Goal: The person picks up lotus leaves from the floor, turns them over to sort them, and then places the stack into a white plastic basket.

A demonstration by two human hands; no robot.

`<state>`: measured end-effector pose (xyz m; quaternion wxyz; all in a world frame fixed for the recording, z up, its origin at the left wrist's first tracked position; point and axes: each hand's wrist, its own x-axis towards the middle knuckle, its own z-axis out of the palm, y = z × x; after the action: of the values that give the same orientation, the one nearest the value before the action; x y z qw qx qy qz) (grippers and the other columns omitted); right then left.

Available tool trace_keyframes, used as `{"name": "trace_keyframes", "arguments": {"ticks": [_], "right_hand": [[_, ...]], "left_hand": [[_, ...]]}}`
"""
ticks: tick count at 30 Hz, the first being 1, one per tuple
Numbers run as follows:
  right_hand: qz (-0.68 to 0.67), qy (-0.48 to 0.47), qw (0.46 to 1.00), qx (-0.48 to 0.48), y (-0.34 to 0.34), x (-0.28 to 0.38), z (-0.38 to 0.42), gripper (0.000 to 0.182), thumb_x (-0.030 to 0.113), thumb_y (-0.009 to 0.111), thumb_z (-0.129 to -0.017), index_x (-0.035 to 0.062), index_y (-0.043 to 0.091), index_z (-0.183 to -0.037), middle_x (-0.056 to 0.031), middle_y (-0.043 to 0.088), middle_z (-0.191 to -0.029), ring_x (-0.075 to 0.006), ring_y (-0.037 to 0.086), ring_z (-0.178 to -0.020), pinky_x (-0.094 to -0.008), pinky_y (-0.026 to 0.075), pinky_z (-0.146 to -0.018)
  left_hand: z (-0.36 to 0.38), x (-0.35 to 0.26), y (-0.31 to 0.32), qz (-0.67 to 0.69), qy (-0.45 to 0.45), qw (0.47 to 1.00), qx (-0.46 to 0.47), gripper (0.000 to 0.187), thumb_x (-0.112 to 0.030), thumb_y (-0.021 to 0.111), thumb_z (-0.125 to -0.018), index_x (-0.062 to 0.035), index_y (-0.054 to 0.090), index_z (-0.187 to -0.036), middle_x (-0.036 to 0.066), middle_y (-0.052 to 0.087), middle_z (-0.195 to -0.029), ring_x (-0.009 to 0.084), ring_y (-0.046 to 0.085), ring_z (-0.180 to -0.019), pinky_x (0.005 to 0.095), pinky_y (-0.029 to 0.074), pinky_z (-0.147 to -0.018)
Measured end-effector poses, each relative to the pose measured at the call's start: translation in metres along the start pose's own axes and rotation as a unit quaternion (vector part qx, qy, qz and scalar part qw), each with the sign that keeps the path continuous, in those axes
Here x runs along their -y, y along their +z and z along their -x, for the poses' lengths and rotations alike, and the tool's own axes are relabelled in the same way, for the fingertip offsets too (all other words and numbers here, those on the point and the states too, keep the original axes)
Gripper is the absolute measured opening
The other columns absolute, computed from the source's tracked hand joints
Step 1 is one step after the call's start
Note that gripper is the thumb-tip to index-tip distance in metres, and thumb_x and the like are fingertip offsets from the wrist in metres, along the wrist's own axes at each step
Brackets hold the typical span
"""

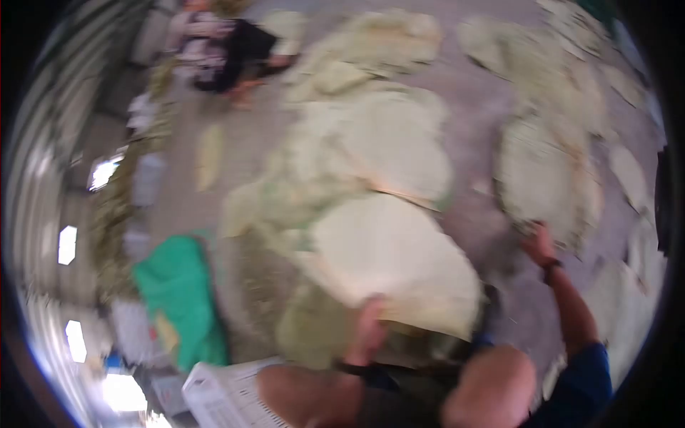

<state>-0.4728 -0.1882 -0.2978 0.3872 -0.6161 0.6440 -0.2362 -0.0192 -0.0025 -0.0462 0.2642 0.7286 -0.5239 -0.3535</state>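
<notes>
My left hand [367,332] is closed on the near edge of a large, stiff-looking cream sheet [389,250], thumb side up. The sheet tilts over a heap of similar pale sheets [396,139], and its right corner hangs down near my knees. My right hand [540,244] is stretched out to the right, with its fingers at the near edge of another pale oval sheet [535,175] lying on a second heap. Motion blur hides whether those fingers grip that edge. What the sheets are made of is not clear.
A green cloth or sack [182,299] lies on the left. White printed paper [228,392] is beside my left leg. Another person [221,53] is low down at the upper left, near more pale sheets [385,39]. Further sheets [628,175] lie at the far right.
</notes>
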Motion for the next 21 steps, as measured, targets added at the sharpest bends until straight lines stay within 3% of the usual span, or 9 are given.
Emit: {"name": "trace_keyframes", "arguments": {"ticks": [1,2,3,5,9,11,13,16,21], "right_hand": [[0.067,0.025,0.997,0.022,0.012,0.014,0.009,0.056,0.017,0.073,-0.080,0.0010,0.052,-0.130,-0.0253,0.047,-0.137,-0.0420,0.052,-0.124,-0.0475,0.045,-0.105],[0.128,-0.002,0.988,0.083,0.014,0.046,0.019,0.057,0.022,0.072,-0.083,0.0004,0.051,-0.131,-0.0270,0.042,-0.143,-0.0445,0.051,-0.125,-0.0492,0.044,-0.106],[0.114,0.018,0.989,0.093,0.022,0.069,0.032,0.056,0.022,0.071,-0.084,0.0022,0.051,-0.133,-0.0266,0.043,-0.142,-0.0443,0.053,-0.124,-0.0488,0.046,-0.104],[0.082,-0.045,0.990,0.106,0.034,0.075,0.050,0.052,0.022,0.069,-0.087,0.0072,0.053,-0.133,-0.0210,0.047,-0.141,-0.0405,0.059,-0.116,-0.0457,0.050,-0.098],[0.133,0.041,0.989,0.051,-0.009,0.087,0.034,0.049,0.020,0.071,-0.085,0.0060,0.055,-0.129,-0.0181,0.055,-0.127,-0.0408,0.059,-0.109,-0.0482,0.052,-0.089],[0.209,-0.040,0.963,-0.165,-0.036,0.077,0.004,0.051,0.021,0.072,-0.084,0.0074,0.055,-0.130,-0.0166,0.056,-0.123,-0.0379,0.057,-0.111,-0.0481,0.050,-0.090],[0.280,-0.021,0.931,-0.234,-0.063,0.069,-0.020,0.052,0.021,0.072,-0.083,0.0087,0.055,-0.131,-0.0155,0.056,-0.122,-0.0355,0.056,-0.113,-0.0463,0.047,-0.094],[0.313,0.058,0.929,-0.190,-0.071,0.063,-0.022,0.054,0.020,0.073,-0.083,0.0102,0.054,-0.132,-0.0138,0.057,-0.121,-0.0340,0.055,-0.115,-0.0451,0.044,-0.098],[0.233,0.038,0.956,-0.176,-0.063,0.048,-0.018,0.043,0.013,0.070,-0.084,0.0084,0.059,-0.125,-0.0130,0.061,-0.109,-0.0316,0.060,-0.105,-0.0416,0.049,-0.091]], "left_hand": [[0.000,-0.001,-0.001,-0.176,0.158,0.970,-0.054,0.018,-0.014,0.056,-0.098,-0.0035,0.064,-0.112,0.011,0.066,-0.105,0.0200,0.063,-0.097,0.0378,0.051,-0.087],[-0.002,0.009,0.005,-0.006,0.045,0.998,-0.052,0.018,-0.010,0.060,-0.094,-0.0015,0.064,-0.109,0.017,0.067,-0.103,0.0273,0.066,-0.094,0.0391,0.053,-0.083],[-0.008,0.005,0.006,0.206,-0.102,0.971,-0.072,0.019,-0.012,0.063,-0.091,-0.0009,0.065,-0.106,0.016,0.068,-0.100,0.0279,0.067,-0.091,0.0376,0.054,-0.082],[-0.012,-0.023,0.006,0.418,-0.190,0.871,-0.175,0.016,-0.014,0.064,-0.092,0.0001,0.065,-0.099,0.012,0.067,-0.097,0.0222,0.065,-0.089,0.0360,0.054,-0.083],[-0.016,-0.034,0.003,0.472,-0.195,0.837,-0.199,0.015,-0.013,0.067,-0.091,0.0007,0.064,-0.096,0.008,0.064,-0.097,0.0192,0.062,-0.090,0.0360,0.053,-0.086],[-0.018,-0.036,-0.001,0.481,-0.205,0.831,-0.190,0.014,-0.009,0.069,-0.088,0.0014,0.064,-0.096,0.008,0.062,-0.100,0.0204,0.061,-0.093,0.0365,0.051,-0.089],[-0.018,-0.018,0.001,0.501,-0.189,0.827,-0.169,0.021,-0.009,0.069,-0.087,0.0032,0.064,-0.103,0.010,0.063,-0.105,0.0218,0.061,-0.099,0.0384,0.051,-0.092],[-0.020,-0.028,0.007,0.496,-0.182,0.825,-0.200,0.026,-0.009,0.069,-0.088,0.0048,0.064,-0.109,0.012,0.063,-0.110,0.0233,0.061,-0.103,0.0400,0.051,-0.094],[-0.017,-0.024,0.008,0.501,-0.193,0.825,-0.177,0.035,-0.008,0.068,-0.088,0.0063,0.060,-0.119,0.013,0.063,-0.111,0.0249,0.062,-0.104,0.0419,0.051,-0.096]]}}
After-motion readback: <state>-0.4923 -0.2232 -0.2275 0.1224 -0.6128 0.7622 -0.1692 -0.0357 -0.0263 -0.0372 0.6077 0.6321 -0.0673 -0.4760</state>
